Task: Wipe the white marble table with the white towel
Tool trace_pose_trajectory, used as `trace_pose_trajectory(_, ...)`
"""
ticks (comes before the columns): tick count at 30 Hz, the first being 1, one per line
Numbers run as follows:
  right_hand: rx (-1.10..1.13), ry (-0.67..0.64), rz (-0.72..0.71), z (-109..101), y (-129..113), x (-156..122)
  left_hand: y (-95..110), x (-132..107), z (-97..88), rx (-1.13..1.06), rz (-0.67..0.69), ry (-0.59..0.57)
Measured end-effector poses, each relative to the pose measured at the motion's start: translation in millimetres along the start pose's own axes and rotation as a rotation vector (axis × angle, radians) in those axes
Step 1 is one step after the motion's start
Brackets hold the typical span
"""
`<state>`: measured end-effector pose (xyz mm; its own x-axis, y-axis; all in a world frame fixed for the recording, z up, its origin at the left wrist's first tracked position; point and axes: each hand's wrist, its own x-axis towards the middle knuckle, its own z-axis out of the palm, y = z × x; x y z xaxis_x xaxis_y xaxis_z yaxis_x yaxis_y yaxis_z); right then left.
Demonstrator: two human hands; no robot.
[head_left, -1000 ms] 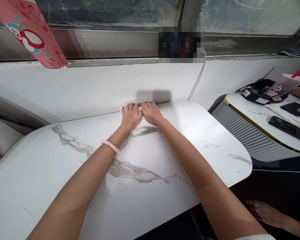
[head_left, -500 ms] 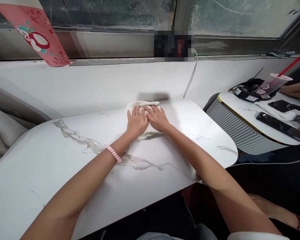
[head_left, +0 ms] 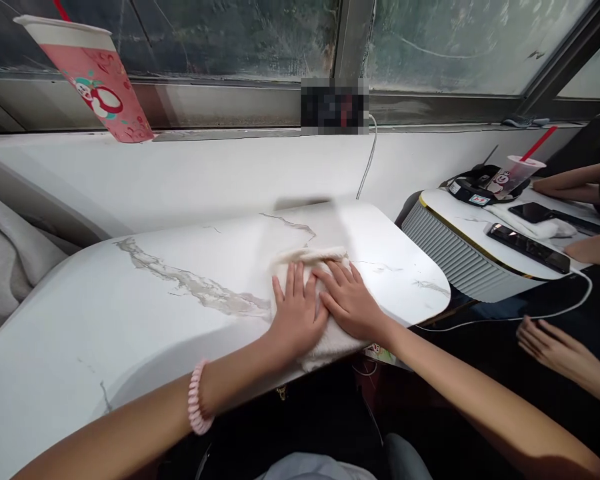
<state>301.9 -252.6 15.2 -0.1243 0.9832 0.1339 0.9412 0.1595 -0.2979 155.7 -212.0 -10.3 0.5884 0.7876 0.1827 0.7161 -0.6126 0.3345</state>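
Observation:
A white cloth lies on the white marble-patterned table, at its near edge. My left hand rests flat on the cloth with its fingers stretched out and a pink coil band on the wrist. My right hand lies flat beside it, fingers spread, touching the left hand and pressing on the same cloth. The cloth's far edge is bunched up just beyond my fingertips.
A pink paper cup stands on the window ledge at upper left. A white cable runs down the wall. To the right a second table carries phones, a cup with a red straw and another person's arms. Another hand shows at lower right.
Both hands have slid the cloth from the table's far edge by the wall toward me, to the near edge. The view has tilted up, showing the pink cup's rim.

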Motion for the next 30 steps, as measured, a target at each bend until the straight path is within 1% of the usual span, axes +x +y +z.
trace_pose_trajectory(3,0.024,-0.013,-0.023,-4.2,2.2,-18.7,10.3,-17.4,2.2,-0.008,0.042,0.006)
trace_pose_trajectory(6,0.045,-0.012,-0.032,-5.3,5.5,-24.7,14.0,-24.9,2.0,-0.004,0.109,0.029)
trace_pose_trajectory(9,0.075,-0.008,-0.027,-5.3,7.5,-23.7,13.3,-26.1,1.5,0.009,0.165,0.027)
trace_pose_trajectory(11,0.093,0.001,-0.032,-5.2,9.9,-21.1,12.7,-24.1,2.5,0.02,0.179,0.036)
trace_pose_trajectory(14,0.104,0.019,-0.051,-4.9,19.0,-12.8,13.8,-14.1,5.2,0.038,0.173,0.054)
trace_pose_trajectory(17,0.114,0.044,-0.087,-4.5,35.0,4.6,16.0,7.7,5.7,0.056,0.135,0.024)
trace_pose_trajectory(21,0.127,0.081,-0.12,-2.9,60.4,44.5,13.5,51.4,2.9,0.066,0.05,-0.044)
trace_pose_trajectory(26,0.118,0.126,-0.139,2.0,90.8,105.3,-2.6,108.7,3.5,0.03,-0.044,-0.032)
trace_pose_trajectory(30,0.105,0.146,-0.125,5.7,110.5,145.4,-16.8,145.4,5.3,0.03,-0.085,-0.019)
